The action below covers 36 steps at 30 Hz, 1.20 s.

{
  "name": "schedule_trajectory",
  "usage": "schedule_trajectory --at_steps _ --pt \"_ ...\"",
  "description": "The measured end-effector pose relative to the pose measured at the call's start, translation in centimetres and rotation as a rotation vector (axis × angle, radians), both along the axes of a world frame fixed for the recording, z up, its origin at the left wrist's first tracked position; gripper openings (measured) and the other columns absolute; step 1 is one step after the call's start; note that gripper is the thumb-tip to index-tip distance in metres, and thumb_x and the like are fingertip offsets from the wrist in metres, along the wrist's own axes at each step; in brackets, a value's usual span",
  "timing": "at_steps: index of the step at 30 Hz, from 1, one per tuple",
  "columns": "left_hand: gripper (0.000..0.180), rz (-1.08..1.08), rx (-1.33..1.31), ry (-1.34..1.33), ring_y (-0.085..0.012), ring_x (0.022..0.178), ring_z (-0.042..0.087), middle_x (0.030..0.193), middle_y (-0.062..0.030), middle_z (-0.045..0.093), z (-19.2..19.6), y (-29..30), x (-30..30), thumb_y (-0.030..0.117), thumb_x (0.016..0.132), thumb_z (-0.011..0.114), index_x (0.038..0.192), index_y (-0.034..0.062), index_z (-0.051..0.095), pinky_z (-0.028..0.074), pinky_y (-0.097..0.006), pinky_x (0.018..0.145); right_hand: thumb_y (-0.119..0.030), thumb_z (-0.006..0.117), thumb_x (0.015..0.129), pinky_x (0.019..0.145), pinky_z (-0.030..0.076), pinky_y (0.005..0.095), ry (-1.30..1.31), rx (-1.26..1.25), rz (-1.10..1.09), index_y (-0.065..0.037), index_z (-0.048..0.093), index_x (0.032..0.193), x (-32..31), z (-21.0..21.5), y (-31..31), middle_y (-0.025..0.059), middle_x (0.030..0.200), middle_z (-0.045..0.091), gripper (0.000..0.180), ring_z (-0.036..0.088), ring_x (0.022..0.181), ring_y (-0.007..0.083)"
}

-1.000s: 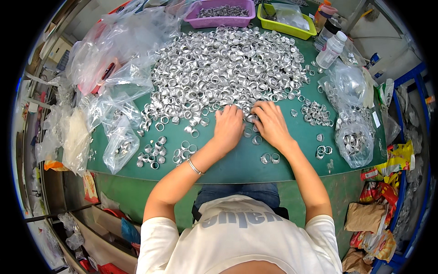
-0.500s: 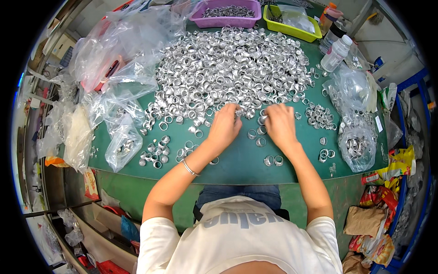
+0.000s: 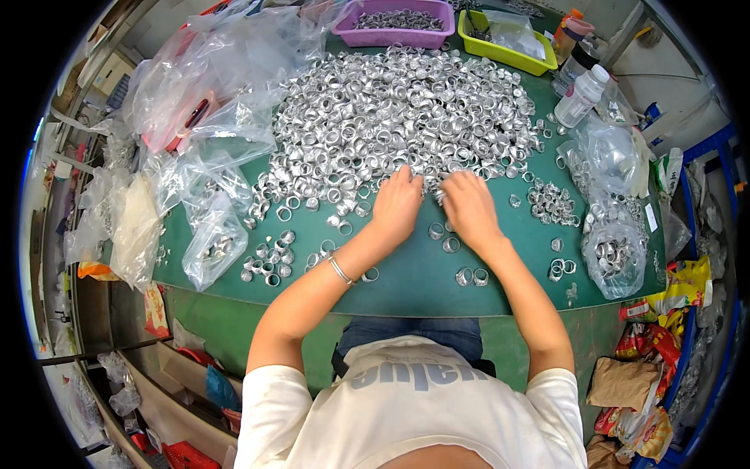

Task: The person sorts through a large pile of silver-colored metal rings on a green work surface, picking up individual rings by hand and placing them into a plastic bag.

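On green table (image 3: 422, 281) — silver rings (image 3: 391, 117) heaped, both hands (image 3: 394, 207) touching.

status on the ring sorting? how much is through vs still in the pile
Done: small groups of rings set apart at the near left, more at the right, some bagged. In hand: left hand and right hand work the near edge of the big pile. Left: most of it; the pile covers much of the green table.
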State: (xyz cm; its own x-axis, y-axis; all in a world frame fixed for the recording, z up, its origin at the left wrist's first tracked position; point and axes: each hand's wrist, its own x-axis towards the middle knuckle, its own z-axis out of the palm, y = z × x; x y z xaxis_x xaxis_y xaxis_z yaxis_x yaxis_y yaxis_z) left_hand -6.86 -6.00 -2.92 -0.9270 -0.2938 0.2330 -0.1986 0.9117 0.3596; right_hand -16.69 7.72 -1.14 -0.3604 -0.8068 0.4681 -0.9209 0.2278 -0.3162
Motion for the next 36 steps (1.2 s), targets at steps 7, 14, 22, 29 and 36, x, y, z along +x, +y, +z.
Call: schedule_trajectory --at_steps 7,14,22,29,36 --pt "0.025 -0.049 0.37 0.284 -0.0204 0.068 0.055 0.088 -0.0113 0.056 0.7 -0.8 0.2 0.006 0.08 0.068 0.1 0.0003 0.053 0.047 -0.033 0.061 0.004 0.05 0.087 0.061 0.05 0.0279 -1.83 -0.373 -0.027 0.002 0.056 0.11 -3.1 1.1 5.3 0.0122 0.1 0.062 0.024 0.061 0.077 0.0171" --pt "0.019 0.101 1.49 0.079 -0.0089 0.067 0.055 0.084 -0.0026 0.06 2.7 -2.0 -0.9 0.008 0.089 0.054 0.107 0.0033 0.058 0.048 -0.022 0.057 -0.005 0.065 0.082 0.067 0.048 0.0281 -1.217 -0.053 -0.099 -0.003 0.063 0.106 -2.2 1.6 3.5 0.0085 0.095 0.06 0.024 0.059 0.082 0.0153" --pt "0.018 0.203 1.368 0.036 -0.0069 0.075 0.059 0.086 -0.0015 0.063 2.8 -2.2 -0.6 0.012 0.092 0.059 0.105 0.0016 0.063 0.049 -0.02 0.063 -0.005 0.065 0.071 0.073 0.043 0.0393 0.206 0.14 -0.113 -0.003 0.06 0.086 -0.2 -0.9 -2.3 0.012 0.087 0.05 0.016 0.053 0.084 0.0277" --pt "0.019 0.14 1.402 0.038 -0.0072 0.079 0.059 0.087 -0.0019 0.063 2.7 -1.9 -0.2 0.009 0.091 0.06 0.107 0.0011 0.063 0.049 -0.02 0.066 -0.002 0.061 0.072 0.072 0.042 0.0402 -0.124 -0.105 -0.04 -0.002 0.057 0.083 -0.8 -0.3 -0.9 0.0134 0.084 0.051 0.011 0.054 0.083 0.0299" --pt "0.019 0.139 1.36 0.048 -0.0086 0.081 0.059 0.089 -0.0031 0.063 2.7 -1.4 -0.4 0.006 0.091 0.058 0.109 0.0002 0.062 0.049 -0.021 0.067 -0.005 0.06 0.075 0.076 0.042 0.037 0.15 0.226 -0.03 -0.003 0.063 0.086 -0.3 -0.7 -1.7 0.0128 0.087 0.058 0.012 0.059 0.087 0.0271"
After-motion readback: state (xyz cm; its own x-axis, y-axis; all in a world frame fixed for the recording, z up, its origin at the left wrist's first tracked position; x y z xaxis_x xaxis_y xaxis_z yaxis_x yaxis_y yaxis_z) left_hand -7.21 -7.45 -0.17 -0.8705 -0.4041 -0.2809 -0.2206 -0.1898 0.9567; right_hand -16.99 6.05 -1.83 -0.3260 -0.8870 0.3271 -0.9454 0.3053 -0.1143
